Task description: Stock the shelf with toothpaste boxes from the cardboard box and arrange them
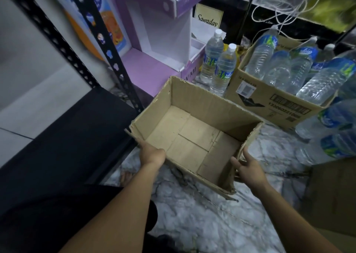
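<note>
Both hands grip the open cardboard box (pixel 212 102): the left hand (pixel 152 153) holds its near-left wall and the right hand (pixel 248 166) pinches its near-right corner, thumb inside. Only folded bottom flaps show within. Left of the left hand lies the black metal shelf (pixel 63 137). Beyond the right hand stands a carton of water bottles (pixel 269 98); two upright bottles (pixel 221 73) and a purple display stand (pixel 154 41) lie beyond the box.

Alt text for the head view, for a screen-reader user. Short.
The left hand and right hand grip the near end of an empty, open cardboard box over a marbled floor. A black shelf stands to the left; beyond are a purple display stand, two upright water bottles and a second box full of water bottles.
</note>
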Tool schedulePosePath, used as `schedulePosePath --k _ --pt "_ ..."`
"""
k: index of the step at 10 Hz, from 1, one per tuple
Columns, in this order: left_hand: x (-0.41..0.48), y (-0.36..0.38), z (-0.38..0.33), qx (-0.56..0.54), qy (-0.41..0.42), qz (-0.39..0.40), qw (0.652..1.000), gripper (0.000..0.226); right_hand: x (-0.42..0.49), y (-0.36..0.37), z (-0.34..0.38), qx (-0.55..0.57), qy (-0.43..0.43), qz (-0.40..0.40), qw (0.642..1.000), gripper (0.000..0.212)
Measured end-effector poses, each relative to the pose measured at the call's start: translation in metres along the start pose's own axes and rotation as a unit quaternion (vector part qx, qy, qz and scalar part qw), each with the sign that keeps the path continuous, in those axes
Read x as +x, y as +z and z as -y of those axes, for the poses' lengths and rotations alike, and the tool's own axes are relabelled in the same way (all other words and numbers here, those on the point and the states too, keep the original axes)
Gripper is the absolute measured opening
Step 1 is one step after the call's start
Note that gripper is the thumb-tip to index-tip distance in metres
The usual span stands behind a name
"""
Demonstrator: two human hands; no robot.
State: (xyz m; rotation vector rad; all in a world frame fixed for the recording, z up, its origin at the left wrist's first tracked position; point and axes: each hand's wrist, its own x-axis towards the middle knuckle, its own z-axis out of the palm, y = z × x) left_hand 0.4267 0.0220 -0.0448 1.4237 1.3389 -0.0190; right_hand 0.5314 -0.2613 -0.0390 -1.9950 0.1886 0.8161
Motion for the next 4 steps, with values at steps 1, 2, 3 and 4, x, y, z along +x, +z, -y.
schedulePosePath --k 1,2,3,4 --pt "0.005 0.000 -0.001 0.001 -0.010 0.007 1.000 0.100 -0.003 0.001 0.005 -0.001 0.000 0.012 1.000 0.075" --pt "0.000 -0.001 -0.008 0.051 -0.025 0.028 0.998 0.098 -0.006 -0.005 0.001 0.048 0.012 0.036 0.998 0.074" --pt "-0.015 -0.011 -0.035 0.123 -0.064 0.075 0.987 0.097 -0.004 -0.004 0.008 0.030 0.034 0.045 0.998 0.073" --pt "-0.045 -0.009 -0.055 0.219 -0.029 0.063 0.973 0.094 -0.010 -0.012 0.011 -0.076 0.042 -0.010 0.996 0.068"
